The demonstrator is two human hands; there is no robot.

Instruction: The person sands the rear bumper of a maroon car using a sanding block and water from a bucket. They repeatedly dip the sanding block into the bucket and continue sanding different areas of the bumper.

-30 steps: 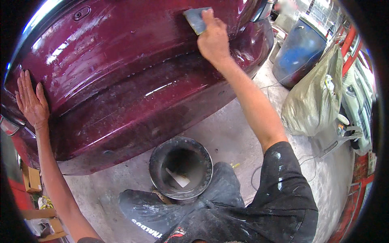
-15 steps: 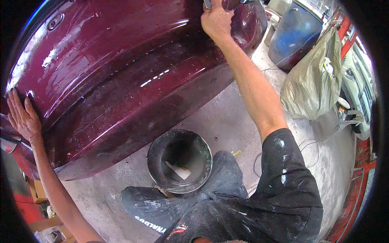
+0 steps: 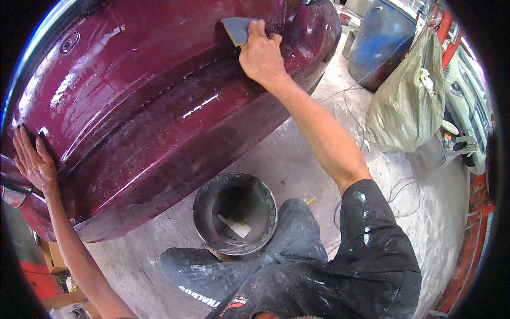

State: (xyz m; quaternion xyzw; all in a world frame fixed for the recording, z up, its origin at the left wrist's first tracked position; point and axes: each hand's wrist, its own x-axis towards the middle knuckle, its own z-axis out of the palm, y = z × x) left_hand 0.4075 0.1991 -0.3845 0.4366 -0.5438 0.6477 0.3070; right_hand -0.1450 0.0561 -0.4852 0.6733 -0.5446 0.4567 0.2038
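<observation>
A glossy maroon car body panel, shaped like a bumper [image 3: 175, 133], fills the upper left, wet in streaks. My right hand [image 3: 262, 56] grips a grey sheet of sandpaper [image 3: 237, 31] at its right edge, fingers over it, against the panel's upper face. My left hand [image 3: 36, 160] lies flat on the panel's left end, fingers stretched out and holding nothing. Between my knees and the panel stands a round black bucket [image 3: 203, 234]. Inside it is a pale flat piece [image 3: 235, 226], whose kind I cannot make out.
At the upper right are a blue-stained bin [image 3: 380, 45] and a full pale green sack [image 3: 406, 103]. Thin cable [image 3: 406, 212] loops over the concrete floor [image 3: 303, 154]. A red metal frame [image 3: 475, 234] borders the right side; cardboard boxes [image 3: 54, 256] lie at the lower left.
My right hand has moved left and toward me over the panel, bringing the grey sheet into fuller view. My left hand remains flat on the panel's left end. The view has shifted slightly.
</observation>
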